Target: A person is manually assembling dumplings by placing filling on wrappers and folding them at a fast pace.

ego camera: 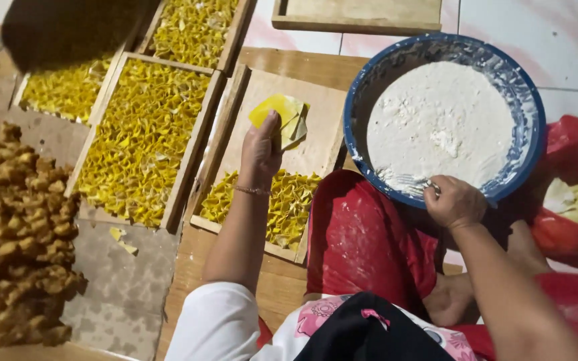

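Sitting on the floor, we work with both arms stretched out. Our left hand [260, 148] rests palm-down on the wooden tray [316, 144] in front of us, fingertips pinching a yellow wrapper [279, 110] flat against the board; probably so the thin sheet stays put and lies within reach. A couple more sheets are stacked under it.

Our right hand [456, 200] is curled around a fork [415, 183] at the near rim of the blue bowl [526, 157]; tines are in the white filling [439, 120]. The bowl sits just beside the tray on our right, so scoop-to-wrapper travel looks short.

Folded yellow pieces [282, 200] fill the near end of the same tray; the far end is bare, which is where the wrapper lies. Left of it, a full tray [143, 134] of folded pieces, plus two more packed ones behind, partly hidden by a dark object. Fried brown pieces [15, 234] are heaped at far left on paper. An empty wooden tray [359, 15] sits beyond the bowl.

A red bag [573, 194] at right holds more yellow sheets. Red cloth [362, 234] dusted with flour covers our lap.

The surface is wooden boards over a pale tiled floor [523, 27], with grey paper under the trays. The light is dim and warm.
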